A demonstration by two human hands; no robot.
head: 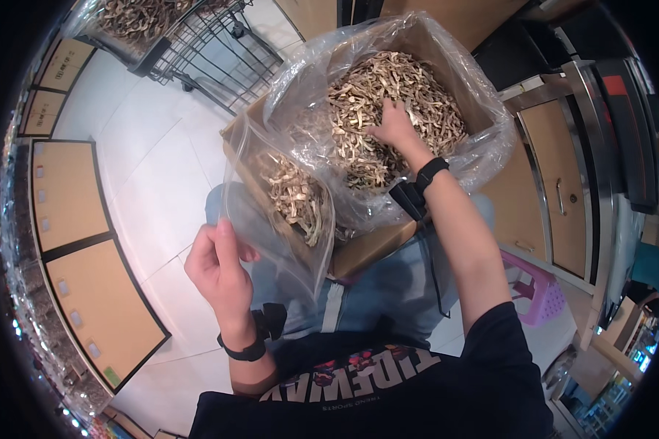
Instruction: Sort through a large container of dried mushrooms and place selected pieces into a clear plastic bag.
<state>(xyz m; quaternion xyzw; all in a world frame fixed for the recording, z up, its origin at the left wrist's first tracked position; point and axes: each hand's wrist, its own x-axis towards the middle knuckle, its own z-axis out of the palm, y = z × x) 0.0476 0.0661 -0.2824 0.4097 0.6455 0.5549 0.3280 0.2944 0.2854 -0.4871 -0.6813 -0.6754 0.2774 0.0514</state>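
Observation:
Pinched in my left hand (222, 269) is the edge of a clear zip-top plastic bag (307, 274), which hangs with its mouth spread. Dried mushroom pieces (296, 200) lie inside it. My right hand (395, 126) reaches into a heap of dried, stem-like mushroom pieces (362, 88), fingers apart and the tips partly sunk in the heap. I cannot tell whether it grips any of them. A clear plastic liner (472, 71) surrounds the heap within a cardboard box (373, 249). The box rests at my lap, between my knees.
Beyond the box at upper left stands a black wire cart (208, 55), near a plastic bag of dried pieces (137, 24). Wooden cabinets line the left (71, 192) and right (560, 186). A purple plastic stool (543, 299) shows behind my right arm.

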